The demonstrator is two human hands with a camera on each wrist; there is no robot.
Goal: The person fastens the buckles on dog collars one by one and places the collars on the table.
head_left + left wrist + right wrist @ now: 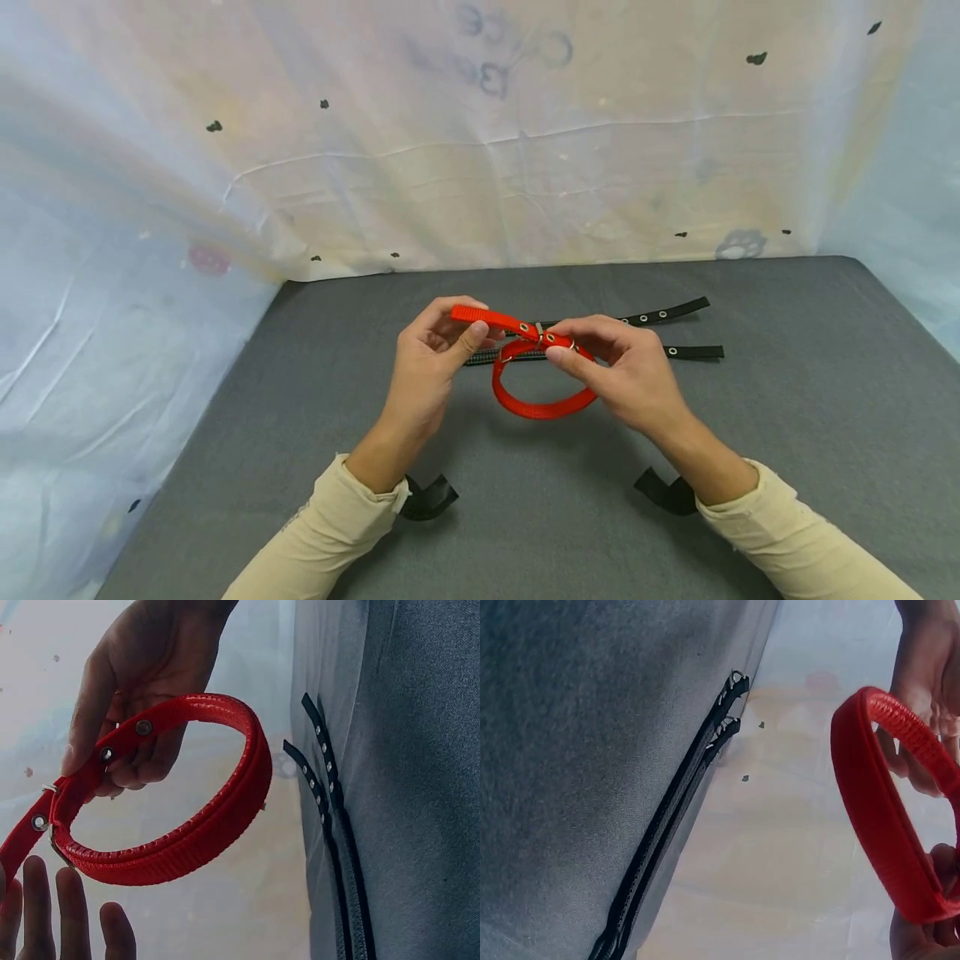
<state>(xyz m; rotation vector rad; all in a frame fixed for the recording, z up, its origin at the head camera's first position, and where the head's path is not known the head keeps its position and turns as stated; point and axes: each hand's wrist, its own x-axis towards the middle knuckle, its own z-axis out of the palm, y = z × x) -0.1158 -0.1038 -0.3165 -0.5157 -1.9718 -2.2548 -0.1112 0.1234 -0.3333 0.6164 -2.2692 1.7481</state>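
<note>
A red dog collar [543, 410] is held up above the table, its strap threaded through a metal buckle [539, 333] into a round loop. My left hand [427, 362] pinches the strap's free end between thumb and fingers. On the other side of the buckle, my right hand [633, 375] pinches the eyeleted part of the strap. Metal eyelets [143, 727] line the strap in the left wrist view. The loop hangs below and between both hands. In the right wrist view the collar's wide padded band [877, 810] shows, with the buckle out of sight.
Behind the hands, two black collars [678, 311] [697, 352] with eyelets lie side by side on the grey table [525, 533], partly covered by the hands and red collar. A pale plastic sheet [487, 192] hangs behind the table. Black straps [431, 498] stick out at both wrists.
</note>
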